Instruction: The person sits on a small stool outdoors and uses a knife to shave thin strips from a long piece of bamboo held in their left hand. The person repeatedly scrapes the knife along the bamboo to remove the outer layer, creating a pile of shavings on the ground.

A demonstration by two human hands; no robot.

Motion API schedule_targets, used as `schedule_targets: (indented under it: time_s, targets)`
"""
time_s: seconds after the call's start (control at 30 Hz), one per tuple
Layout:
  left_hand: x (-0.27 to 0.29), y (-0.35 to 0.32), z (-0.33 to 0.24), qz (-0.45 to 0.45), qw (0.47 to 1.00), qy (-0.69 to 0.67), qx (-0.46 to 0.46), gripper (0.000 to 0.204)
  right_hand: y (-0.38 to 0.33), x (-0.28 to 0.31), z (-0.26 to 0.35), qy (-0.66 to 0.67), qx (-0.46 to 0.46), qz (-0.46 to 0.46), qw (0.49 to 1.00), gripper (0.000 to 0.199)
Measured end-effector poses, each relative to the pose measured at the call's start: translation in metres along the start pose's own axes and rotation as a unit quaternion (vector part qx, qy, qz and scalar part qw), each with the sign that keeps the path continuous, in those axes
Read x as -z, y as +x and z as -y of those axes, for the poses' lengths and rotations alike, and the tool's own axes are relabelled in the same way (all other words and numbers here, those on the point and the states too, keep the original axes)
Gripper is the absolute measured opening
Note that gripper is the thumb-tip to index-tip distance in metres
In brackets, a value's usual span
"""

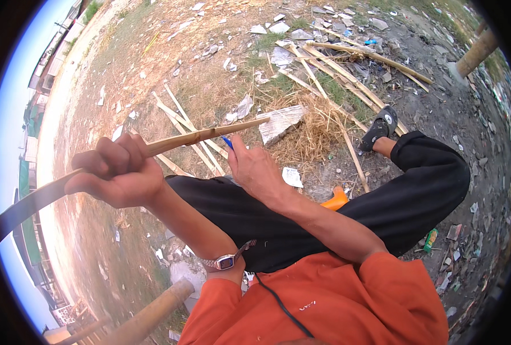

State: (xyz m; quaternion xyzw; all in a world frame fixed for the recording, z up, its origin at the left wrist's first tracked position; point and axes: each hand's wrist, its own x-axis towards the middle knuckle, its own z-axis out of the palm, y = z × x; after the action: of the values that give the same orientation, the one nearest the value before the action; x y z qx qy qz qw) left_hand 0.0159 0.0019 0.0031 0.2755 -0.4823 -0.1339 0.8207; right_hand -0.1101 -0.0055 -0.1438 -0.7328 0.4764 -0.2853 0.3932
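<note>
My left hand (117, 171) is clenched around a long split bamboo strip (203, 135) that runs from the far left rim up toward the middle of the view, its free tip pointing right. My right hand (254, 168) is just below that tip, holding a small blue-handled tool (227, 142) whose end shows above the fingers. A wristwatch (225, 262) is on my left wrist. Both hands are above my black-trousered leg (405, 195), which is stretched to the right with a dark sandal (381, 127) on the foot.
Loose bamboo strips (180, 123) lie on dry ground ahead, with longer bamboo poles (347, 63) at the upper right, a straw pile (313, 129), a flat grey slab (279, 122) and scattered litter. An orange object (336, 199) shows behind my leg. A thick pole (146, 316) lies at the lower left.
</note>
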Motion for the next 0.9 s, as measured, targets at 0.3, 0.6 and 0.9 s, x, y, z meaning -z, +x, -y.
schedule_targets:
  time_s: [0.3, 0.6, 0.9]
  targets:
    - [-0.007, -0.007, -0.002, 0.008, 1.0, 0.023, -0.006, 0.049, 0.0, -0.009, -0.038, -0.04, -0.065, 0.01, 0.997, 0.021]
    - [-0.007, -0.005, -0.001, 0.002, 1.0, 0.012, 0.008, 0.05, 0.015, -0.029, -0.082, -0.056, -0.065, -0.041, 0.996, 0.023]
    - [-0.006, -0.005, 0.001, 0.025, 1.0, 0.009, -0.004, 0.049, 0.02, -0.028, -0.089, -0.041, -0.086, 0.013, 0.995, 0.024]
